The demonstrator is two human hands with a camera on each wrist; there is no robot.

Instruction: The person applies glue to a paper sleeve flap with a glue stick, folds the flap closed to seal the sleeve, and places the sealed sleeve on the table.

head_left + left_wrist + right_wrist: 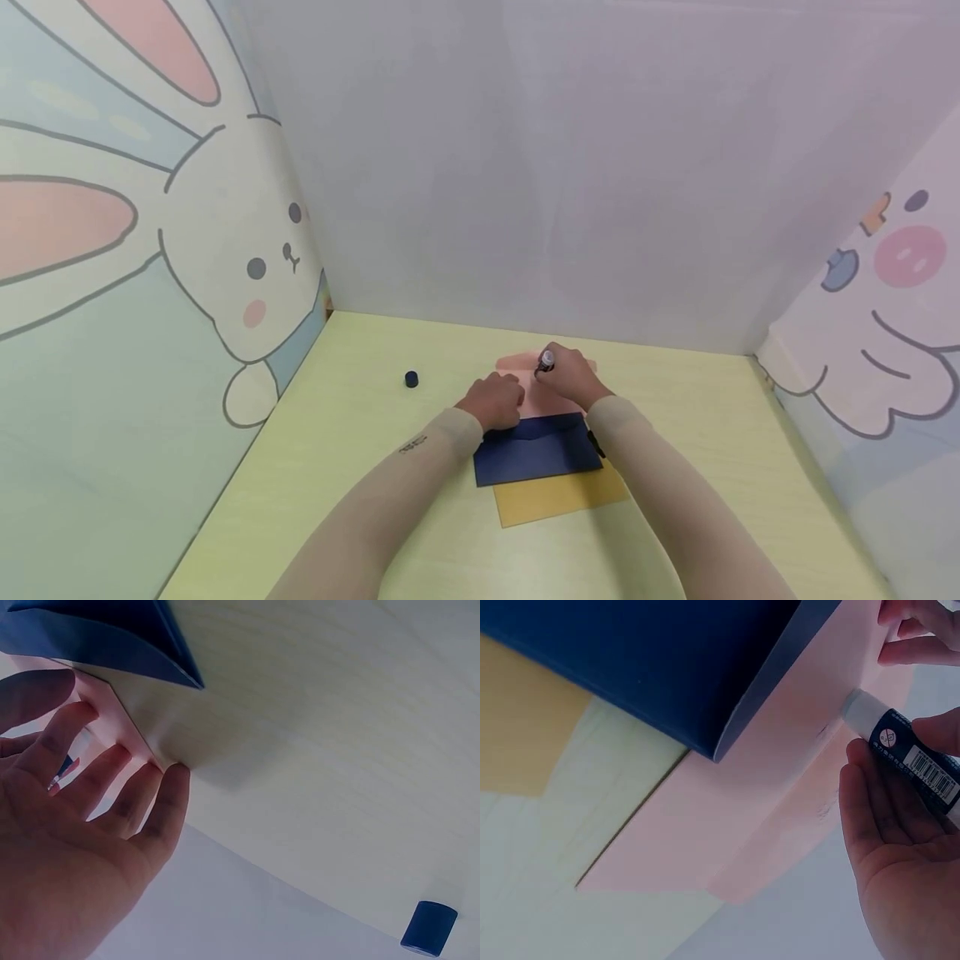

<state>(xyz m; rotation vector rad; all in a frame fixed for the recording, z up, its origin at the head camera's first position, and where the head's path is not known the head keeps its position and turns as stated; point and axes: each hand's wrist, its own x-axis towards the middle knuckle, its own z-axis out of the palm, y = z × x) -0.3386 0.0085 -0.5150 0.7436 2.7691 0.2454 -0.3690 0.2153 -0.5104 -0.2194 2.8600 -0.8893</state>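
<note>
My right hand [576,377] grips a dark blue glue stick [909,754] with its thumb on one side and fingers on the other. In the right wrist view, its white tip touches a pink envelope [682,844] near the flap's fold, and faint marks show on the paper. The flap lies unfolded, away from the body. My left hand [495,402] rests its bent fingertips on the left part of the pink envelope, pressing without pinching it. A navy envelope [536,457] lies over the pink one's near part. A yellow envelope [555,500] lies partly beneath the navy one.
A dark blue cap [411,380] stands on the pale wooden table [360,417] to the left of the hands. A grey wall [525,183] borders the table's far edge, with cartoon-printed panels [247,333] at both sides.
</note>
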